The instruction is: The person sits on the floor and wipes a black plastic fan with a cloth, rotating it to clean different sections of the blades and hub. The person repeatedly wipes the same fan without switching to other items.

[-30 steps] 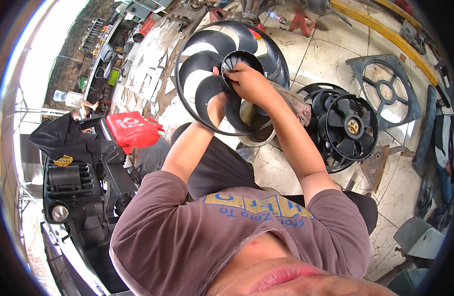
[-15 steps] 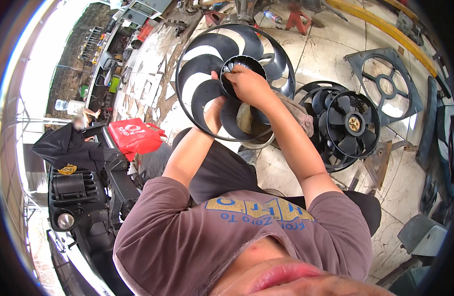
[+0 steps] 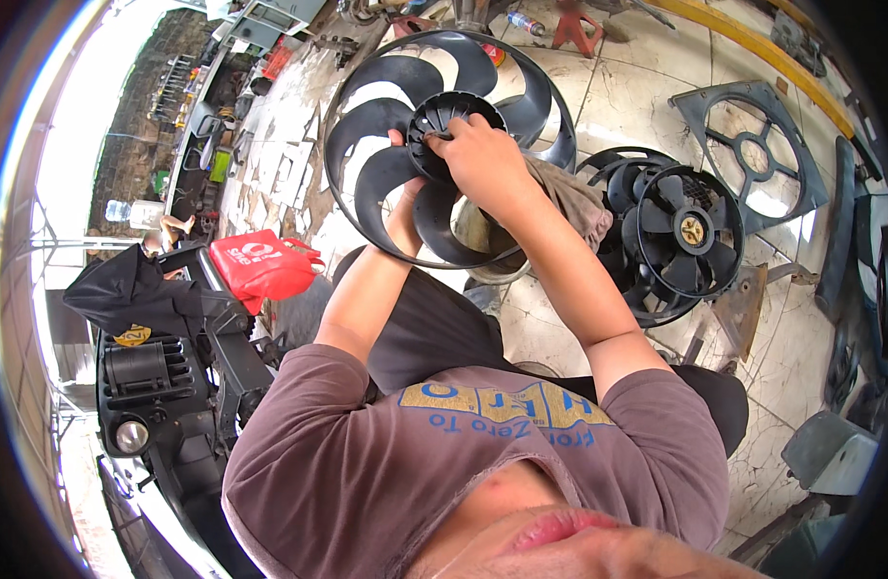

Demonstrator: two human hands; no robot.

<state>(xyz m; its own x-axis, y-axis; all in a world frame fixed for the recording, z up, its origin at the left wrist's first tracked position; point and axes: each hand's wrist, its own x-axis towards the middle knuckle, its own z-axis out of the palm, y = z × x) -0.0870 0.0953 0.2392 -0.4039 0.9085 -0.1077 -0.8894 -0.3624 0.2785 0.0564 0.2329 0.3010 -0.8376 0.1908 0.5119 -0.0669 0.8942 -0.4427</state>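
Observation:
A large black ringed fan (image 3: 373, 121) with curved blades is held tilted in front of me. My left hand (image 3: 403, 214) grips it from behind, its fingertips showing between the blades beside the hub. Into the open, ribbed hub (image 3: 451, 99) reaches my right hand (image 3: 480, 162), with the fingers bent together; whatever they may pinch there is hidden. A grey-brown cloth (image 3: 584, 207) lies beneath my right forearm, partly covered by the fan's lower right edge.
Smaller black fans (image 3: 690, 227) are stacked on the tiled floor at the right. Beyond them lies a square fan shroud (image 3: 752, 159). A red bag (image 3: 260, 268) rests on black machinery at the left. A red stand (image 3: 577, 29) and spray can (image 3: 527, 23) are at the back.
The large fan has shifted a little up and left, its hub tilting with it. Both hands have moved along with it, and my right fingers sit differently inside the hub.

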